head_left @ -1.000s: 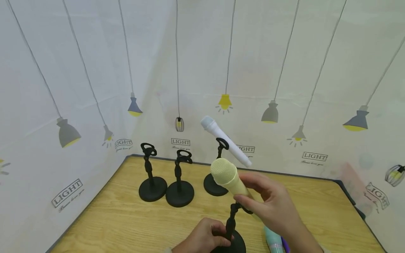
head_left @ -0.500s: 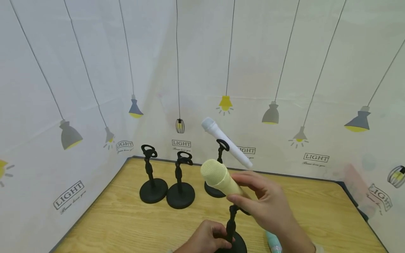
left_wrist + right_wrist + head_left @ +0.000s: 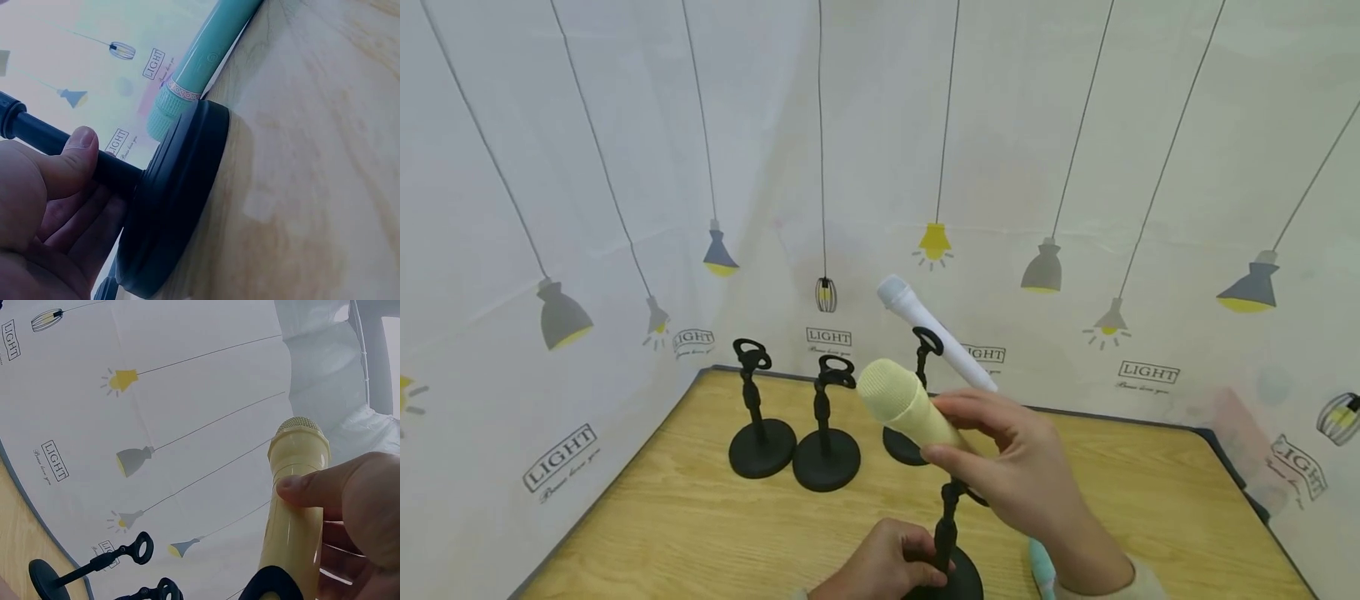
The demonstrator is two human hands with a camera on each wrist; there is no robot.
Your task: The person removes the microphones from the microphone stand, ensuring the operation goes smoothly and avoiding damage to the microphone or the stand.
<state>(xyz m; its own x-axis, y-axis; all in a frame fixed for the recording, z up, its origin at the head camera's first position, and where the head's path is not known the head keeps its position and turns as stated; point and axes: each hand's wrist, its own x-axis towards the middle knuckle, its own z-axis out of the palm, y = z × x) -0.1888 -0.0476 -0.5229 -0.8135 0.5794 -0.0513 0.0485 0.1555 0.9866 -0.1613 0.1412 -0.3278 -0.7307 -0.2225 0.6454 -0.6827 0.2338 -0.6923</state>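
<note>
My right hand [image 3: 1018,462] grips a pale yellow microphone [image 3: 898,400] by its body, just below the mesh head. The microphone tilts with its head up and to the left. In the right wrist view, a black clip [image 3: 275,584] overlaps its lower body; how deep the microphone sits in it is hidden. With thumb and fingers, my left hand [image 3: 883,562] holds the post of a black desktop microphone stand [image 3: 947,533] near its base. That stand's round base [image 3: 181,200] rests on the table. Beside it lies a teal microphone [image 3: 212,56].
Two black stands [image 3: 762,446] [image 3: 826,458] with bare clips stand at the back left of the wooden table [image 3: 700,533]. Behind the yellow microphone, another stand [image 3: 906,446] carries a tilted white microphone [image 3: 943,337]. A lamp-printed cloth [image 3: 880,167] encloses the back and sides.
My right hand and the yellow microphone have moved left and slightly up. The left hand stays on the stand's post. The purple thing beside the teal microphone has gone out of sight.
</note>
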